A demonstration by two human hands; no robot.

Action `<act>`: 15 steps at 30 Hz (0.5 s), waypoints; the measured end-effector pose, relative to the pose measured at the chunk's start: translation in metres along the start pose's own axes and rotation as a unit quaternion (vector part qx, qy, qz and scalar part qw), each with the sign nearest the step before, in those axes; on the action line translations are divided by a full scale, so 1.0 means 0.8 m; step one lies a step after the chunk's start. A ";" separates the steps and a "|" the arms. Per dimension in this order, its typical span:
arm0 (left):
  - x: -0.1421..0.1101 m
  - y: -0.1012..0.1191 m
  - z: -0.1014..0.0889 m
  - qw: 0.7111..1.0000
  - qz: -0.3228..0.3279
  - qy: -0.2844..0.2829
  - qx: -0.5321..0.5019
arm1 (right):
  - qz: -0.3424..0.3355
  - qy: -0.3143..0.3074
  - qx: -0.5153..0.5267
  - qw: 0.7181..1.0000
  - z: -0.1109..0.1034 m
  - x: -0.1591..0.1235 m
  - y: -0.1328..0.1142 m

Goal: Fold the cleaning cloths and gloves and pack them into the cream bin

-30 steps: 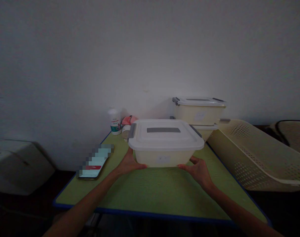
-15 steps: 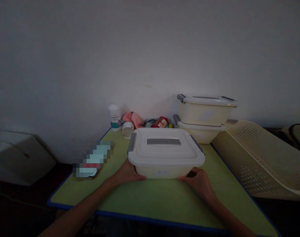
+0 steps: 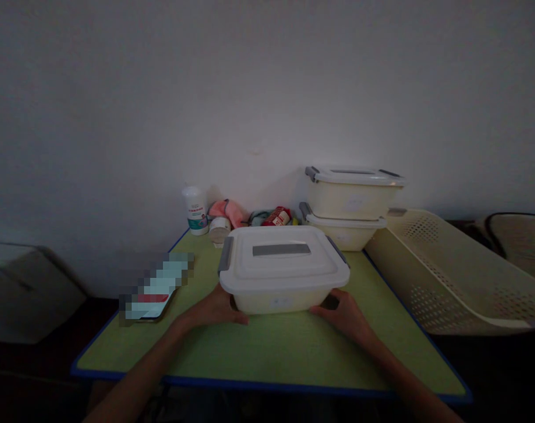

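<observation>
A cream storage box [image 3: 267, 302] with a white lid and a grey lid handle is in the middle of the green table [image 3: 267, 352]. My left hand [image 3: 217, 308] grips its lower left corner, thumb along the front base. At the lower right corner my right hand [image 3: 340, 311] holds it the same way, thumb near the bottom edge. Both hands' other fingers are mostly hidden beside or under the box. The lid is on, and grey clips sit at its two ends. Whether the base touches the tabletop is hard to tell.
Two similar lidded boxes [image 3: 353, 200] are stacked at the back right. A perforated cream basket [image 3: 408, 264] stands right of the table. Behind are a white bottle [image 3: 197, 211], a small white jar [image 3: 219, 231], a pink cloth [image 3: 227, 211] and a red packet [image 3: 278, 216]. A phone [image 3: 159, 288] lies left.
The view has swung slightly, so everything appears a little further left. Both hands keep their hold on the storage box, which stays in nearly the same place on the table.
</observation>
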State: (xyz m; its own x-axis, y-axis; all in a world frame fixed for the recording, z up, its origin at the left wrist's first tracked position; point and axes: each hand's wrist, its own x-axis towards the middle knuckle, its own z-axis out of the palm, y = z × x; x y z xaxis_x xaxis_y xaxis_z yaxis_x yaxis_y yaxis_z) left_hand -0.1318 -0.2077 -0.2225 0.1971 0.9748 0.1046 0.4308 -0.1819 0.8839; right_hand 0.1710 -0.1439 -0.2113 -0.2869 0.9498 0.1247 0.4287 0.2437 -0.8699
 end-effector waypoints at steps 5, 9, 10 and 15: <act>-0.008 -0.019 -0.039 0.998 -0.030 0.050 -0.026 | -0.025 0.007 0.079 0.997 -0.043 0.016 0.003; 0.000 -0.013 -0.069 0.963 -0.077 0.210 -0.153 | -0.013 0.069 0.173 0.982 -0.074 0.049 -0.002; 0.004 -0.005 -0.072 0.945 -0.086 0.249 -0.193 | -0.006 0.075 0.192 0.979 -0.076 0.059 -0.005; 0.036 0.050 -0.065 0.911 -0.100 0.283 -0.283 | 0.027 0.045 0.264 0.963 -0.058 0.098 -0.032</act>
State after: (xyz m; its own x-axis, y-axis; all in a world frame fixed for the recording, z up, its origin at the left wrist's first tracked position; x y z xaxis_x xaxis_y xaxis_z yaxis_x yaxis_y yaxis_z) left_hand -0.1546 -0.1803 -0.1603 -0.3909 0.9204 -0.0087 -0.1473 -0.0533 0.9877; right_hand 0.1771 -0.0665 -0.1569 -0.1903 0.9773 0.0929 -0.0608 0.0827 -0.9947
